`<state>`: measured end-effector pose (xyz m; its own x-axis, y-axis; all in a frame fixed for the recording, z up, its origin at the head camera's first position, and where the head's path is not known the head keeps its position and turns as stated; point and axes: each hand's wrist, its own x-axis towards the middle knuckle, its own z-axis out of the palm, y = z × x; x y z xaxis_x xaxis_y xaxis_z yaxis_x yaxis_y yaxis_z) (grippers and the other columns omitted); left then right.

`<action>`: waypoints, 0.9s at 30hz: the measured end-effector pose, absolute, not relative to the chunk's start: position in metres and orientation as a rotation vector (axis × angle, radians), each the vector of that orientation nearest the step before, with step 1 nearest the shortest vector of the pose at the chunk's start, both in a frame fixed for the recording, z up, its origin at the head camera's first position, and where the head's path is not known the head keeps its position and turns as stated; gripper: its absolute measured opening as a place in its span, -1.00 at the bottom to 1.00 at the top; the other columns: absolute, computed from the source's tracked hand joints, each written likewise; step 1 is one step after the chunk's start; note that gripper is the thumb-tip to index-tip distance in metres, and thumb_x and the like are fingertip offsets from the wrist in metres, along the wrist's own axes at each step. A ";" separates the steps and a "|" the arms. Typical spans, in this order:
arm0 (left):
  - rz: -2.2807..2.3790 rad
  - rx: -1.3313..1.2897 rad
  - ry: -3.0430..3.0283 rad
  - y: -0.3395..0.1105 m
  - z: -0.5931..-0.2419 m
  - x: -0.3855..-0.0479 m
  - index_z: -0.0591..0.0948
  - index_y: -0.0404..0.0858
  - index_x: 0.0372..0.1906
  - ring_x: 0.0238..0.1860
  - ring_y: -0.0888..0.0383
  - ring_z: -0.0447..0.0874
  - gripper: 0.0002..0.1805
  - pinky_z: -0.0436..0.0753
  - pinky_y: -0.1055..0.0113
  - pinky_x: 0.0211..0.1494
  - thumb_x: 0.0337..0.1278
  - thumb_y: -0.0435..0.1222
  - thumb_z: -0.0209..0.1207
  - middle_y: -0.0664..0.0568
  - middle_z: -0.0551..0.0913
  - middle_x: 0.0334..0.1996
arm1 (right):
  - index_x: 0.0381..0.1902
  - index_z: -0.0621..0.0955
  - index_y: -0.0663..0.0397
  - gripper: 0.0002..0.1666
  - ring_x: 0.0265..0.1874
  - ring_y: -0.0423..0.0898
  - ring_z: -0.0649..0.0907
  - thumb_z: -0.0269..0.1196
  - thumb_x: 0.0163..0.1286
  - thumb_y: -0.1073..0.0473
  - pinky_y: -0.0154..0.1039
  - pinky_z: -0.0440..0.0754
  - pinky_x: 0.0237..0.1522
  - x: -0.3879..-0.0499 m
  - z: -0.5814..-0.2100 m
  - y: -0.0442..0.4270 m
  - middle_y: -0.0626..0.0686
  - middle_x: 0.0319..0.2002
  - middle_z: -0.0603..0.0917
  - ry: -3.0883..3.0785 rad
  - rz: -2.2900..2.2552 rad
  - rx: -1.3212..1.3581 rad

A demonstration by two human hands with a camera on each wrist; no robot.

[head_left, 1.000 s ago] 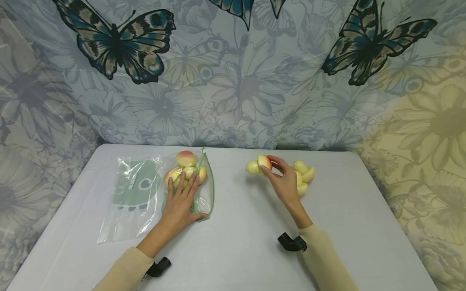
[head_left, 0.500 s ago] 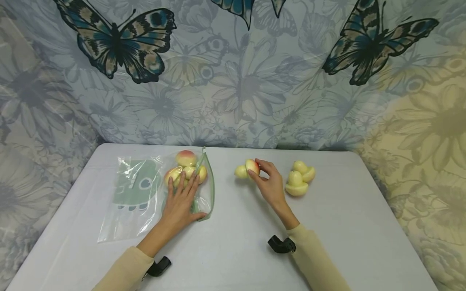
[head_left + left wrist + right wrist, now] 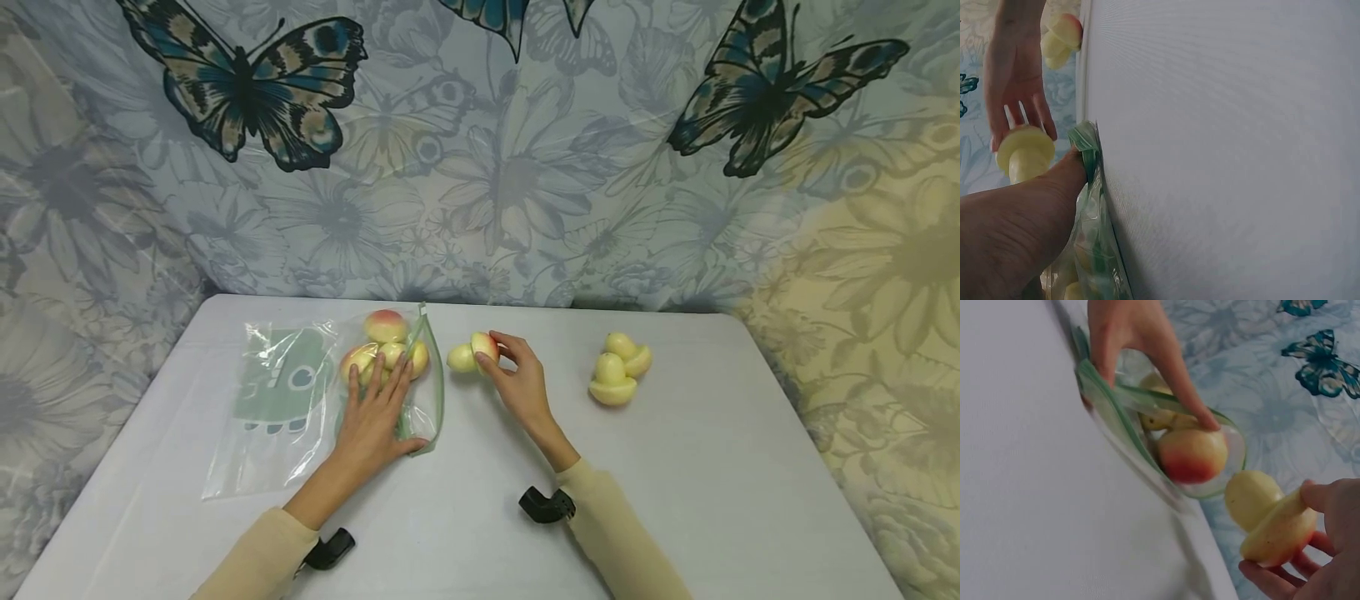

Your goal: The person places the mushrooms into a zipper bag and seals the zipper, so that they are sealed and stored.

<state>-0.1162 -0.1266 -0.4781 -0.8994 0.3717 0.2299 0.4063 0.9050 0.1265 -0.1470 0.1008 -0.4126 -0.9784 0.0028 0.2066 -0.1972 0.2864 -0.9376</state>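
Observation:
My left hand (image 3: 367, 427) rests with spread, fairly straight fingers on a clear zip bag (image 3: 429, 418) with a green edge. Several yellow mushrooms (image 3: 386, 326) with red-blushed caps lie inside the bag. In the right wrist view the mouth of the bag (image 3: 1105, 403) gapes, with the left thumb and a finger at its rim. My right hand (image 3: 522, 390) pinches another mushroom (image 3: 462, 358) by its cap, thumb on one side and fingers on the other. Its stem points left, just short of the bag's mouth.
Two more mushrooms (image 3: 612, 390) lie together on the white table (image 3: 712, 467), to the right. A green cartoon face with an eye (image 3: 279, 379) is printed on the left part of the bag. A patterned butterfly cloth (image 3: 510, 192) hangs behind the table.
My right hand has carried its mushroom leftward, away from the two on the table and close to the bag. The left hand stays on the bag.

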 end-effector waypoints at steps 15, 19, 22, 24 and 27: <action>-0.239 -0.605 -2.835 -0.127 -0.480 -0.117 0.08 -0.32 0.53 0.54 -0.19 -0.19 0.39 -0.26 -0.27 0.46 -0.41 0.25 0.49 -0.11 0.01 0.55 | 0.17 0.57 0.28 -0.46 0.07 0.13 0.61 0.39 0.26 0.20 -0.07 0.69 -0.09 -0.176 -0.465 0.082 0.21 0.08 0.55 -2.330 1.783 0.165; -0.252 -0.615 -2.824 -0.127 -0.480 -0.116 0.08 -0.32 0.53 0.54 -0.21 -0.18 0.38 -0.25 -0.29 0.46 -0.42 0.24 0.49 -0.11 0.01 0.55 | 0.17 0.56 0.30 -0.48 0.05 0.18 0.60 0.37 0.29 0.22 -0.03 0.69 -0.08 -0.177 -0.467 0.075 0.25 0.08 0.52 -2.321 1.766 0.132; -0.264 -0.623 -2.817 -0.126 -0.479 -0.116 0.09 -0.32 0.53 0.54 -0.22 -0.18 0.38 -0.25 -0.30 0.45 -0.42 0.23 0.50 -0.11 0.01 0.55 | 0.18 0.54 0.32 -0.48 0.06 0.19 0.58 0.35 0.30 0.24 -0.02 0.68 -0.06 -0.176 -0.468 0.072 0.27 0.09 0.50 -2.310 1.772 0.106; -0.265 -0.625 -2.816 -0.126 -0.479 -0.117 0.09 -0.32 0.53 0.54 -0.23 -0.18 0.38 -0.26 -0.31 0.45 -0.42 0.22 0.50 -0.11 0.01 0.55 | 0.17 0.54 0.33 -0.48 0.07 0.18 0.58 0.36 0.30 0.24 -0.05 0.68 -0.06 -0.175 -0.468 0.070 0.27 0.10 0.49 -2.307 1.774 0.102; -0.260 -0.627 -2.817 -0.126 -0.479 -0.117 0.09 -0.32 0.53 0.54 -0.23 -0.19 0.38 -0.27 -0.31 0.45 -0.43 0.22 0.51 -0.11 0.02 0.55 | 0.14 0.54 0.32 -0.49 0.05 0.17 0.57 0.37 0.28 0.22 -0.09 0.69 -0.09 -0.173 -0.467 0.068 0.26 0.09 0.50 -2.311 1.762 0.098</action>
<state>-0.1169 -0.1258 -0.4795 -0.8782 0.3925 0.2734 0.4359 0.8920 0.1196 -0.1733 0.0680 -0.4671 -0.9706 0.0873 0.2242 -0.1930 0.2734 -0.9423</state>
